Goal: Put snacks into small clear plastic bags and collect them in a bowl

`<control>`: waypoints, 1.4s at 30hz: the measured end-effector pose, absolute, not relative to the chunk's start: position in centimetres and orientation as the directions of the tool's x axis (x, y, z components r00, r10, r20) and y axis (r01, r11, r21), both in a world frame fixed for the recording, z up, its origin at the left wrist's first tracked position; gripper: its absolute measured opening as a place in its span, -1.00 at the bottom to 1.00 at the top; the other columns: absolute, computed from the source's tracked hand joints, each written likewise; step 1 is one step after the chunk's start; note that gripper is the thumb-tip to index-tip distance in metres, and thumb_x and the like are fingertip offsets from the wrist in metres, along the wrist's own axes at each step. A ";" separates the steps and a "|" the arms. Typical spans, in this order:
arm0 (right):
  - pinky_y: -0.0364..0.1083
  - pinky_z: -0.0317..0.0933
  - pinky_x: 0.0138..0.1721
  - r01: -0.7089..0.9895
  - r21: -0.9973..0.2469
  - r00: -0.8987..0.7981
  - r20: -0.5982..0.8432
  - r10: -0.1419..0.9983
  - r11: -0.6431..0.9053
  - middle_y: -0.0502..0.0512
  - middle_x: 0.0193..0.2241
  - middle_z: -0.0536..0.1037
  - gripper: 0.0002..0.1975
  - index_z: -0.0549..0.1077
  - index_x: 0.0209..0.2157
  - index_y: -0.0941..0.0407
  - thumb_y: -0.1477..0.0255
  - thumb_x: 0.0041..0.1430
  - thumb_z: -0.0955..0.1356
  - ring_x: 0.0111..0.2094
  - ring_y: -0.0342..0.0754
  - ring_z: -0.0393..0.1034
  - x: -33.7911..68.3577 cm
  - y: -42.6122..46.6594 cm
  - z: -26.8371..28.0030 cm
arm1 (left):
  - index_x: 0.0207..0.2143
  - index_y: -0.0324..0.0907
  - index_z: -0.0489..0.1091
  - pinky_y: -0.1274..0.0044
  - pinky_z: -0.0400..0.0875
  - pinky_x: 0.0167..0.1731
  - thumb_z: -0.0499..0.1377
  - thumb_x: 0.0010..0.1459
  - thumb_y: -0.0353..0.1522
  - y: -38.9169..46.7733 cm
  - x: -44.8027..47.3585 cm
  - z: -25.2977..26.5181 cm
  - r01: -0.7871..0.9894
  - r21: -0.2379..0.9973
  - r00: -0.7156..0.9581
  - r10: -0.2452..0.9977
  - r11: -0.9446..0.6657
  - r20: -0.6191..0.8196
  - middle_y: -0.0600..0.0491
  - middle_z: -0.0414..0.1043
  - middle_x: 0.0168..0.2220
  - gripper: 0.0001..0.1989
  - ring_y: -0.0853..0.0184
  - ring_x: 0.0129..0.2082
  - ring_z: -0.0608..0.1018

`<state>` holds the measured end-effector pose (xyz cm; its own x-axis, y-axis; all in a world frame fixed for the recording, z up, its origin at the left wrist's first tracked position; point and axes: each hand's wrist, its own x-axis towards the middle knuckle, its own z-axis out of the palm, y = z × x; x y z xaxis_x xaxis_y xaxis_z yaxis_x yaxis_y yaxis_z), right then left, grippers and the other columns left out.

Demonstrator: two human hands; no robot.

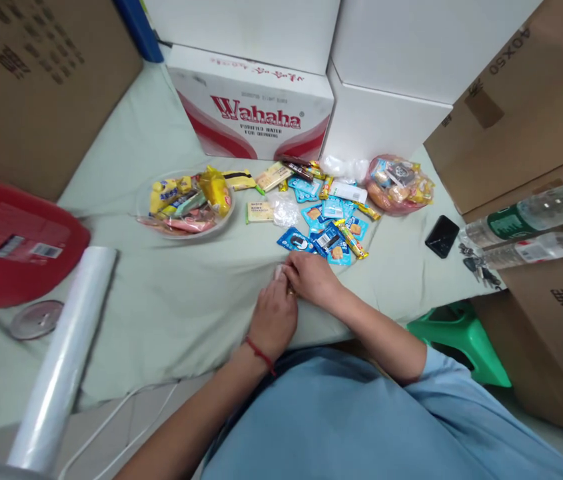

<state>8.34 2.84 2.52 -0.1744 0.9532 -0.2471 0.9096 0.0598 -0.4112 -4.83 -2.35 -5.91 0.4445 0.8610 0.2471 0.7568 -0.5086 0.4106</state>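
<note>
The cloth-covered table [161, 300] carries the Wahaha carton [261, 117], perhaps set back to keep out of the way. A clear bowl [229, 217] seems to keep snacks gathered. The left hand [274, 317] and right hand [311, 277] meet just before loose packets [328, 240], fingers bunched at a small pale thing [278, 270], apparently steadying it; which hand grips it cannot be told.
</note>
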 end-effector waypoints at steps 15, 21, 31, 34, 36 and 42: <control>0.01 0.30 -0.12 0.951 -0.156 -0.284 -0.092 0.954 0.268 0.24 -0.09 0.51 -0.82 0.49 -0.05 0.12 0.45 0.45 0.27 -0.06 0.12 0.37 7.5 1.2 1.0 | -0.29 -0.10 0.56 0.46 0.52 -0.10 0.12 0.33 -0.28 -4.7 -12.6 -3.4 0.526 0.825 0.070 0.977 -0.206 0.200 0.02 0.61 -0.16 -0.77 0.31 -0.16 0.63; -0.06 0.27 -0.11 0.710 -0.690 -0.235 -0.041 0.971 0.143 0.13 -0.21 0.51 -0.79 0.50 -0.19 0.12 0.36 0.47 0.27 -0.14 0.00 0.39 12.6 1.0 4.7 | 0.07 -0.14 0.46 0.28 0.51 0.08 0.17 0.26 -0.01 -1.8 -8.7 -2.1 0.425 0.900 0.082 0.994 -0.099 0.070 -0.13 0.52 0.09 -0.50 0.11 0.07 0.58; -0.05 0.34 -0.05 0.368 -0.926 0.051 -0.068 0.996 -0.082 0.08 -0.18 0.54 -0.72 0.43 -0.06 0.06 0.17 0.37 0.32 -0.13 0.00 0.43 14.8 -2.1 1.4 | 0.14 -0.15 0.38 0.34 0.58 -0.03 0.11 0.35 -0.03 0.3 -3.1 -1.3 0.267 0.963 0.399 0.914 -0.040 -0.073 -0.13 0.60 0.05 -0.51 0.16 -0.03 0.66; 0.01 0.32 0.04 0.572 -0.814 0.239 0.053 0.969 -0.097 0.15 -0.13 0.56 -0.72 0.47 -0.05 0.06 0.24 0.44 0.21 -0.05 0.06 0.45 20.1 0.1 3.9 | 0.23 -0.11 0.34 0.31 0.56 0.05 0.10 0.36 -0.08 -0.1 -4.6 -2.0 0.376 0.906 0.424 0.905 -0.197 0.021 -0.13 0.52 0.18 -0.51 0.15 0.08 0.62; 0.03 0.30 0.06 0.678 -0.716 0.429 0.203 0.880 -0.165 0.20 -0.10 0.56 -0.66 0.47 0.01 0.07 0.25 0.46 0.16 0.00 0.10 0.44 25.3 3.2 6.6 | 0.17 -0.09 0.39 0.32 0.57 0.00 0.10 0.36 -0.08 -0.5 -7.0 -3.0 0.488 0.831 0.383 0.921 -0.268 0.073 -0.08 0.56 0.11 -0.55 0.16 0.01 0.64; 0.00 0.25 -0.01 0.889 -0.257 0.424 0.147 0.894 -0.379 0.36 -0.03 0.60 -0.59 0.48 0.06 0.23 0.45 0.44 0.10 -0.04 0.14 0.47 35.7 16.1 11.1 | 0.00 -0.05 0.45 0.34 0.55 -0.14 0.05 0.37 -0.09 -2.6 -14.8 -5.8 0.718 0.648 0.181 0.967 -0.254 0.178 0.00 0.60 -0.07 -0.65 0.17 -0.14 0.65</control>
